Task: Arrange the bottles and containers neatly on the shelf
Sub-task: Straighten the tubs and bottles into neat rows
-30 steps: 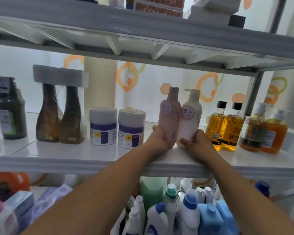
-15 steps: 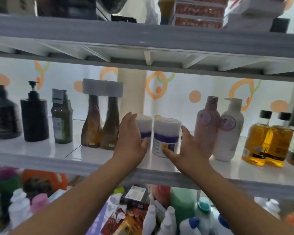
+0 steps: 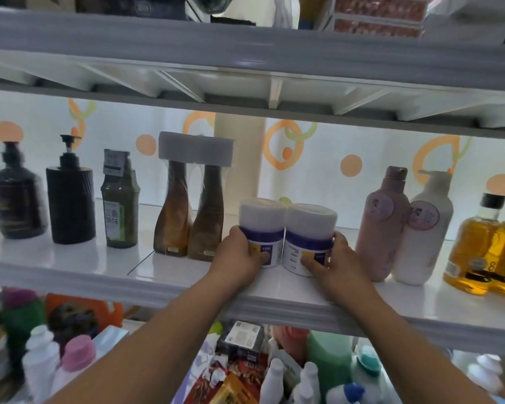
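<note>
While the left hand (image 3: 239, 258) grips the left jar (image 3: 261, 228) and the right hand (image 3: 337, 263) grips the right jar (image 3: 311, 228), the two jars stand upright and touch each other, toward the front of the middle shelf (image 3: 99, 277). On each hand the fingers are curled round the outer side of its jar and the thumb presses on the front label.

I see two risks from here. If the jars are pulled more forward, they can slip over the shelf edge and fall on the things below. If they are pushed to one side too quickly, they can knock the tall brown bottles (image 3: 193, 217) on the left or the pink bottle (image 3: 384, 223) on the right, which are narrow and may tip easily.
</note>
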